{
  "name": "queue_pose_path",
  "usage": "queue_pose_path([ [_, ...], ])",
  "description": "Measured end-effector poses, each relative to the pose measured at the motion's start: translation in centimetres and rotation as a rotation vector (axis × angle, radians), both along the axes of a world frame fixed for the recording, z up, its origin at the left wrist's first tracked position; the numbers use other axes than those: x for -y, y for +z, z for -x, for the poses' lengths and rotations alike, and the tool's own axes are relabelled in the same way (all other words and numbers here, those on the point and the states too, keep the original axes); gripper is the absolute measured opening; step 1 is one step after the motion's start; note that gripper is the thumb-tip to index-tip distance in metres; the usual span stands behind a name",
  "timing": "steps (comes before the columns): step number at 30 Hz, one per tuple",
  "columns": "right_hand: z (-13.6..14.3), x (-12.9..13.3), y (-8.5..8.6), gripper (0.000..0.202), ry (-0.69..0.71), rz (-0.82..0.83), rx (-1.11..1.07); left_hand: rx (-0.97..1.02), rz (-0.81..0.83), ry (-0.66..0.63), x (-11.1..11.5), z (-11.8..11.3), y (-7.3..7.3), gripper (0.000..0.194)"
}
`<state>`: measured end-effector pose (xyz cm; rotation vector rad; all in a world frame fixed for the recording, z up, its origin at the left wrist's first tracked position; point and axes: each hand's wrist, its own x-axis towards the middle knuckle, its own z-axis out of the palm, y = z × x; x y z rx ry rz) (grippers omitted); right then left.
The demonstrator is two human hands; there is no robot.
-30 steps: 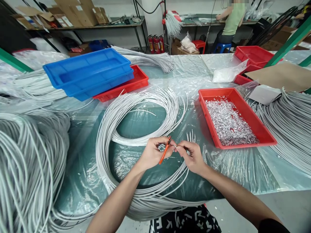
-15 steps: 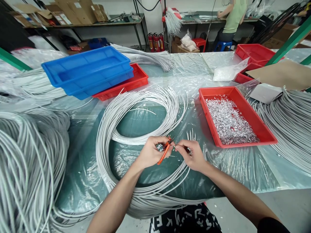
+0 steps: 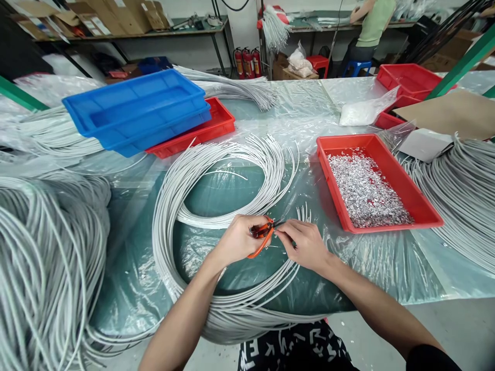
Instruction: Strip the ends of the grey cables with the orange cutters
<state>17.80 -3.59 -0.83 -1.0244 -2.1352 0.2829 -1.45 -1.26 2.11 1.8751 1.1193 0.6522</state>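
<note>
My left hand point(image 3: 237, 239) is closed round orange-handled pliers point(image 3: 266, 239), whose dark jaws point right. My right hand point(image 3: 303, 242) is closed in a pinch at the jaw tips; what lies between its fingertips is too small to make out. Grey cable ends point(image 3: 304, 212) stick up just behind the right hand. Both hands are over a large coil of grey cable point(image 3: 164, 232) on the plastic-covered table. Behind them lies a second coil of light cable point(image 3: 273, 178).
A red tray point(image 3: 421, 211) at right holds many small shiny metal pieces point(image 3: 367, 190). Blue trays point(image 3: 135, 108) rest on a red tray point(image 3: 220, 123) at back left. Cable heaps point(image 3: 50, 268) flank the table. A person point(image 3: 373, 23) is at the far bench.
The pliers' jaws have swung to point more directly right, and the handles look wider apart. My right hand has turned over slightly, its fingertips now against the jaw tips.
</note>
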Motion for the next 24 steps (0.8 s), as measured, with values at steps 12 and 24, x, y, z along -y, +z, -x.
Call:
queue_pose_path([
  [12,0.3,0.2,-0.1,0.027,-0.027,-0.193,0.116,0.066,0.074,0.064,0.3,-0.3,0.4,0.017],
  [24,0.1,0.1,0.2,0.019,0.037,0.108,-0.215,0.209,0.212,0.067,0.2,-0.6,1.5,0.012],
])
